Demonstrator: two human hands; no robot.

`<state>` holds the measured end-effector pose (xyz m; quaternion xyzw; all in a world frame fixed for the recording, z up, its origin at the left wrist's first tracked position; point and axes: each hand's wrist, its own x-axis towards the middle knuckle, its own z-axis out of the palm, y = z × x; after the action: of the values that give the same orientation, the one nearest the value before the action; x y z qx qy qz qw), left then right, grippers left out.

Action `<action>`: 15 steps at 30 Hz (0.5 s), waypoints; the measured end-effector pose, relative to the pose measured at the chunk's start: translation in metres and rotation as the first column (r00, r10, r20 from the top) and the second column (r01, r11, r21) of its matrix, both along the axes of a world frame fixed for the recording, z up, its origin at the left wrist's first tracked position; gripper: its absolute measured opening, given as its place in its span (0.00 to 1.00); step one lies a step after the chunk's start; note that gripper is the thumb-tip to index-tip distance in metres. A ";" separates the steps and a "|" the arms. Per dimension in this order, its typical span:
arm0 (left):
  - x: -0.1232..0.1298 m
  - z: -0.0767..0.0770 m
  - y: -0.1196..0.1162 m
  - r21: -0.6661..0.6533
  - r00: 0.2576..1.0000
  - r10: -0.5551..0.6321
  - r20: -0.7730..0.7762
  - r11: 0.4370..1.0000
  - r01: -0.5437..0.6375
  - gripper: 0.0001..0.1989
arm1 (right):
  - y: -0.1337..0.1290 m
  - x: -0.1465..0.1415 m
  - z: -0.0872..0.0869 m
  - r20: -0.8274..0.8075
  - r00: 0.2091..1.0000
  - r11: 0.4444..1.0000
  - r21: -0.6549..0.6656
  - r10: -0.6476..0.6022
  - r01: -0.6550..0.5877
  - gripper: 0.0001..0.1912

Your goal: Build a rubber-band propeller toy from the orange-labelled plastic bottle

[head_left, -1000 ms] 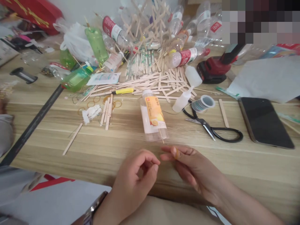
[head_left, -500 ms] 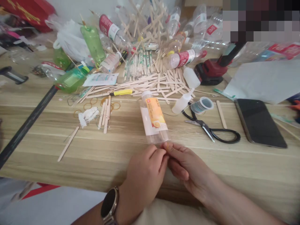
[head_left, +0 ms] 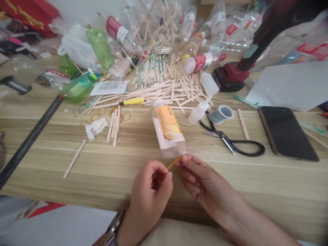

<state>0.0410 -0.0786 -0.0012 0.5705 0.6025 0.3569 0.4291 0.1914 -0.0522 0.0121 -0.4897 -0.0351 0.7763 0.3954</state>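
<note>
One apparent rubber band (head_left: 175, 163) stretched between the left hand (head_left: 152, 188) and right hand (head_left: 205, 182), both pinching it, near a labelled bottle (head_left: 168, 128) on the counter (head_left: 102, 177).

The bench (head_left: 102, 184) is showing a smooth wood grain with a faint sheen, while the clear plastic bottle (head_left: 169, 128) is gleaming softly around its printed label, and the rubber band (head_left: 174, 163) is looking smooth. The scissors (head_left: 226, 141) are mixing shiny metal with a smooth black finish, and the phone (head_left: 289, 133) is presenting a glossy, glass-like face. The craft sticks (head_left: 172, 89) are looking like bare matt wood, the squeeze bottle (head_left: 197, 112) is appearing as cloudy plastic, and the bag (head_left: 79, 46) is showing thin, creased plastic film.
</note>
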 end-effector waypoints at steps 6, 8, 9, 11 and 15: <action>-0.003 0.007 0.006 -0.040 0.990 -0.002 -0.144 0.999 -0.004 0.09 | 0.000 0.002 0.001 0.023 0.999 0.999 0.006 -0.040 0.040 0.17; -0.005 0.007 0.009 -0.147 0.990 0.026 -0.137 0.988 -0.046 0.09 | 0.001 0.002 0.001 0.017 0.999 0.999 0.002 -0.051 0.051 0.17; -0.006 0.007 0.011 -0.193 0.991 0.025 -0.133 0.980 -0.051 0.09 | 0.000 0.002 0.000 0.011 0.998 0.999 0.004 -0.054 0.054 0.17; -0.008 0.009 0.016 -0.287 0.992 -0.028 -0.119 0.958 -0.007 0.10 | -0.001 0.002 -0.001 -0.007 0.999 0.998 0.013 -0.054 0.054 0.17; -0.008 0.017 0.029 -0.469 0.967 -0.252 -0.036 0.859 0.206 0.13 | -0.004 0.000 -0.005 -0.035 0.999 0.998 0.056 -0.024 0.026 0.15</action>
<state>0.0326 -0.0494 0.0154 0.5364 0.6177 0.1221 0.5620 0.1912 -0.0560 0.0071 -0.4654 -0.0440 0.7783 0.4192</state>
